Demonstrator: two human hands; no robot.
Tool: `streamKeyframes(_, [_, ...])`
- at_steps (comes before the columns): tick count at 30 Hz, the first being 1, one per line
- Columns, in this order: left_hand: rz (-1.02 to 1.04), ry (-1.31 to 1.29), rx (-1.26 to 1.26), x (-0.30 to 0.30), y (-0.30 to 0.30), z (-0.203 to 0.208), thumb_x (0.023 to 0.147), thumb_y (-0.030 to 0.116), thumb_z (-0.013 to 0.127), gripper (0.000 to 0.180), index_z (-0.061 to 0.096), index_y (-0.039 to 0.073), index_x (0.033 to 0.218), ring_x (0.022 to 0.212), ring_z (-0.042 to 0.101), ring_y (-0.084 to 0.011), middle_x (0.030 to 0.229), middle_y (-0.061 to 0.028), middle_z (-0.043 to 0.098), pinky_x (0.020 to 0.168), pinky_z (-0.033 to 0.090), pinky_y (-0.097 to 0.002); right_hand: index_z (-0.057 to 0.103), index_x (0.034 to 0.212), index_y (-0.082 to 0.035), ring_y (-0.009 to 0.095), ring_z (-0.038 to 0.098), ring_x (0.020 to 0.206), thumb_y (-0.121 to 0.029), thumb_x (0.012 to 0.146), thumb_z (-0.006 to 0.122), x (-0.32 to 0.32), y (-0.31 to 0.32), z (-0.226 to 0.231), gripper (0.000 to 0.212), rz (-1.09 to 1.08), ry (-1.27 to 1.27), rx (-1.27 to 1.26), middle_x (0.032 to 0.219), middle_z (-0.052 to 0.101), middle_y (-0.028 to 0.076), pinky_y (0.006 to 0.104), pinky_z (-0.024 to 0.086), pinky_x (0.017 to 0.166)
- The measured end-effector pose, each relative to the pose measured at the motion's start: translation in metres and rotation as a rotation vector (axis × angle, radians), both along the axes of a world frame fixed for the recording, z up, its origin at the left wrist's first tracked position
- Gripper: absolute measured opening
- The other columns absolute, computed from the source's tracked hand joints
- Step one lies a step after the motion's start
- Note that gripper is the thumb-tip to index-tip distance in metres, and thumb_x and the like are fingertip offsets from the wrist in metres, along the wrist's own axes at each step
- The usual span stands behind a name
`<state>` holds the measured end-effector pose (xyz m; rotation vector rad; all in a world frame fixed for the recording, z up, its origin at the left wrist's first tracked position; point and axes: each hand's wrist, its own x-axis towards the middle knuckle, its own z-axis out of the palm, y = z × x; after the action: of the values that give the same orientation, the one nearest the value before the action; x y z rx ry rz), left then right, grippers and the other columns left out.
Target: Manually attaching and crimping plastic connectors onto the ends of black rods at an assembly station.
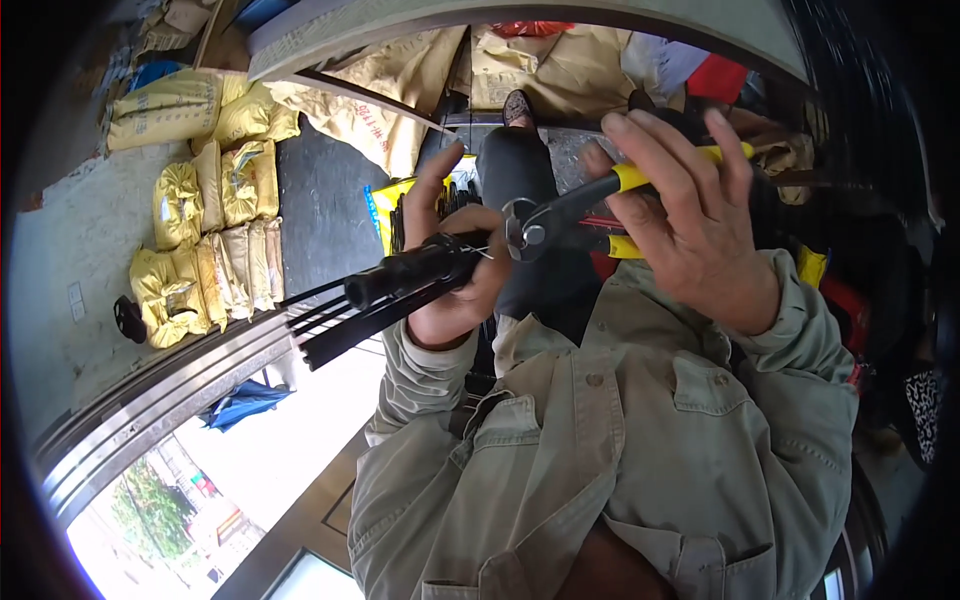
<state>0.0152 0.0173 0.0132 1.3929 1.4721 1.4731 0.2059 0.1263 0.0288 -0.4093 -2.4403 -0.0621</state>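
My left hand [455, 285] is wrapped round what looks like a black umbrella frame [385, 283], a thick tube with several thin black rods beside it. Its thumb points up, and thin wire ends [473, 249] show near the fingers. In my right hand [690, 215] is a pair of end-cutting pincers [575, 205] with black and yellow handles. The fingers curl over the upper handle, while the lower handle passes behind the palm. The pincers' metal head is close to the left fingers and the wire ends; whether the jaws touch a wire I cannot tell.
Yellow and brown packed sacks [205, 265] lie along the left wall. Behind my left hand are a yellow bag [393, 215] and more dark rods. A pale board [650, 12] crosses the top. Large brown paper sacks [550, 65] lie beyond my feet. A blue umbrella [245, 402] is at lower left.
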Motion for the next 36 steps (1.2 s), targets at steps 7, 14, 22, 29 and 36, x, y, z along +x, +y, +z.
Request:
streamKeyframes(7, [0.009,-0.044,0.047,-0.003,-0.003,-0.006,0.08,0.009,0.059,0.071,0.014,-0.001,0.134,0.075,0.059,-0.0151,0.081,-0.0094,0.06,0.073,0.045,-0.0266,0.05,0.097,-0.002,0.027,0.05,0.105,-0.008,0.079,0.057,-0.006,0.001,0.015,0.02,0.041,-0.084,0.047,0.122,0.045,0.014,0.0466,0.025,0.098])
streamKeyframes(14, [0.131,-0.206,0.001,0.018,0.008,-0.002,0.077,0.006,0.058,0.074,0.014,0.002,0.136,0.068,0.055,-0.0114,0.079,-0.0056,0.056,0.066,0.043,-0.0231,0.053,0.094,-0.002,0.013,0.051,0.088,-0.006,0.073,0.068,-0.011,-0.022,-0.001,0.025,0.28,0.295,-1.456,0.109,0.046,0.01,0.0297,0.042,0.078])
streamKeyframes(22, [0.145,-0.009,0.066,0.009,0.005,-0.013,0.074,0.008,0.062,0.078,0.013,-0.003,0.134,0.062,0.049,-0.0095,0.07,-0.0033,0.051,0.06,0.039,-0.0205,0.059,0.084,0.001,0.012,0.051,0.081,-0.005,0.072,0.07,-0.052,-0.015,-0.007,0.017,0.322,0.453,-1.149,0.1,0.048,0.009,0.0241,0.043,0.065])
streamKeyframes(29, [0.17,0.043,0.044,0.007,0.003,-0.012,0.074,0.013,0.065,0.08,0.015,-0.002,0.134,0.061,0.048,-0.0079,0.068,-0.0029,0.051,0.06,0.036,-0.0188,0.061,0.082,0.001,0.018,0.051,0.084,-0.005,0.072,0.068,-0.06,-0.018,-0.024,0.014,0.443,0.556,-1.239,0.094,0.052,0.01,0.0275,0.042,0.072])
streamKeyframes(36, [0.285,-0.035,0.107,0.02,0.011,-0.01,0.074,0.007,0.066,0.071,0.025,-0.002,0.131,0.065,0.052,-0.0077,0.069,-0.0015,0.053,0.067,0.04,-0.0204,0.062,0.082,-0.001,0.019,0.05,0.087,-0.005,0.073,0.067,-0.061,-0.034,-0.022,0.011,0.383,0.673,-1.223,0.094,0.052,0.011,0.029,0.041,0.075])
